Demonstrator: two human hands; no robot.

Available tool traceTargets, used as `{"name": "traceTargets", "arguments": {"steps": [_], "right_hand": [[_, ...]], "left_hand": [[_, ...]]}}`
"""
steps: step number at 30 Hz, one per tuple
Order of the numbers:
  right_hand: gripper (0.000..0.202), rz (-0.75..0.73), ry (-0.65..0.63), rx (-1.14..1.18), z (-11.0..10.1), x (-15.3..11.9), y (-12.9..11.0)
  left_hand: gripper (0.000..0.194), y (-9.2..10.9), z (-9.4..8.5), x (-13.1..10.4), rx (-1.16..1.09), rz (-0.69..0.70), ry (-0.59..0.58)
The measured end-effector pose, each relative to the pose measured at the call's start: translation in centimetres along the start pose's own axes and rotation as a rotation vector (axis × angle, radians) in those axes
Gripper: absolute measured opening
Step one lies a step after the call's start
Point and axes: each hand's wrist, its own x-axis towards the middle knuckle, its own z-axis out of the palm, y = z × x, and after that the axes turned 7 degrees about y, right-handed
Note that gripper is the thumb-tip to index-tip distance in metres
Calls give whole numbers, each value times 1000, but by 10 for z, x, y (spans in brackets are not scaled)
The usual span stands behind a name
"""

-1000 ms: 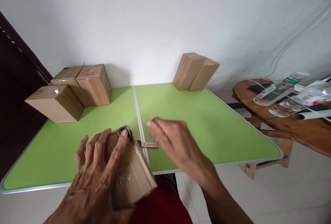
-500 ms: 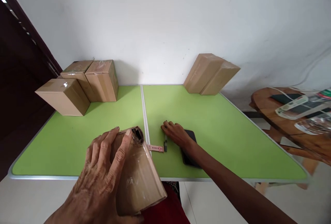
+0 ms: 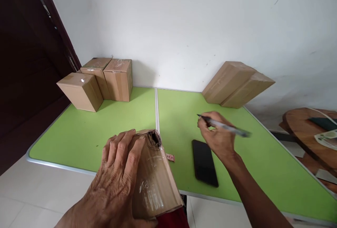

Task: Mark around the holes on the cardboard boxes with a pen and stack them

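Observation:
My left hand (image 3: 113,171) grips a taped cardboard box (image 3: 155,182) at the table's front edge. The box has a dark, torn hole at its upper corner. Pinched in the fingers of my right hand (image 3: 218,133) is a grey pen (image 3: 229,127) with a dark tip pointing left; its rear end is blurred. A black phone (image 3: 204,163) lies on the green table below my right hand. Beside the held box, the end of a pink strap (image 3: 170,157) shows, the rest hidden behind the box.
Several cardboard boxes (image 3: 118,84) stand at the back left of the green table (image 3: 179,115). Two more boxes (image 3: 231,84) lean at the back right by the wall. A round wooden table (image 3: 297,126) with some items is at the far right.
My right hand has lifted from the table by the strap and moved right, now holding the pen. The phone is uncovered. The view has shifted, and my left hand still holds the box.

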Motion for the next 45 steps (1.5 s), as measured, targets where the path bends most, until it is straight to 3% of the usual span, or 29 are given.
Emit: {"name": "traceTargets", "arguments": {"steps": [2, 3, 5, 8, 10, 17, 20, 26, 32, 45], "right_hand": [[10, 62, 121, 224, -12, -5, -41], [8, 123, 206, 562, -18, -11, -66], [7, 187, 184, 1005, -29, -25, -115], [10, 261, 249, 1078, -36, -45, -166], [13, 272, 276, 993, -36, -53, -178], [25, 107, 196, 854, -35, -50, -170], [25, 75, 202, 791, -35, -47, -170], [19, 81, 166, 717, -36, -44, -174], [16, 70, 123, 756, -41, -44, -174], [14, 88, 137, 784, -44, -50, -164]], "left_hand": [[135, 1, 0, -1, -5, -7, 5], [131, 2, 0, -2, -6, -5, 5], [122, 1, 3, -3, -5, 8, 23], [112, 0, 11, -5, -1, 38, 107], [109, -1, 16, -7, 1, 50, 155], [116, -1, 22, -10, 2, 50, 162], [110, 1, 21, -8, 7, 49, 132], [108, 4, 22, -9, -8, 6, 183], [109, 8, 16, -10, 16, -11, 104], [105, 8, 20, -10, 61, -27, 188]]}}
